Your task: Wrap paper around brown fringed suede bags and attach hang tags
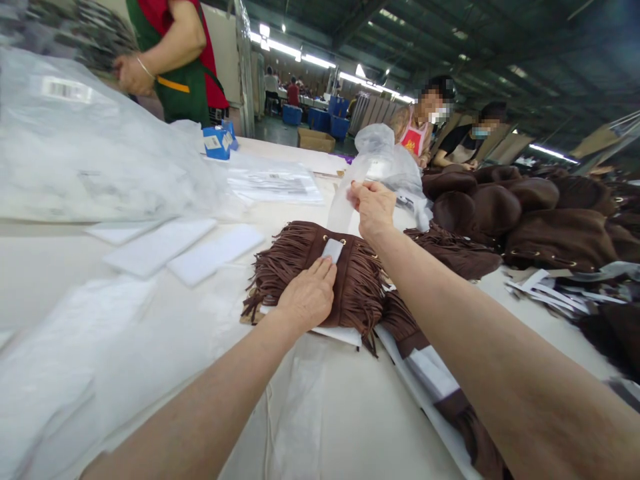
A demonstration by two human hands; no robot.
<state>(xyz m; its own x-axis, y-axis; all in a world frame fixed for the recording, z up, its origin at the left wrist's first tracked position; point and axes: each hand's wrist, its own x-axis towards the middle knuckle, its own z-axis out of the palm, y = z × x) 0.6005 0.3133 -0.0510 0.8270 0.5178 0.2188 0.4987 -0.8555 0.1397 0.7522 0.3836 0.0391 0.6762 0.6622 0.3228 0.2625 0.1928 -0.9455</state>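
A dark brown fringed bag (315, 273) with small gold eyelets lies on the table in front of me. My left hand (311, 291) rests on its middle band, fingers stretched out flat at the lower end of a short white strip (333, 250). Just beyond the bag, my right hand (373, 203) is raised and closed in a pinch. Between its thumb and fingers hangs a thin, translucent white sheet (341, 207), whose lower end comes down near the bag's far edge. White paper (345, 335) shows under the bag's near side.
Flat white pads (215, 253) and a large clear plastic sack (100, 147) are at left. Brown bags (520, 207) are piled at right, near paper strips (545, 293). More fringed pieces (400, 320) lie by my right forearm. A blue box (217, 143) stands behind; co-workers are across the table.
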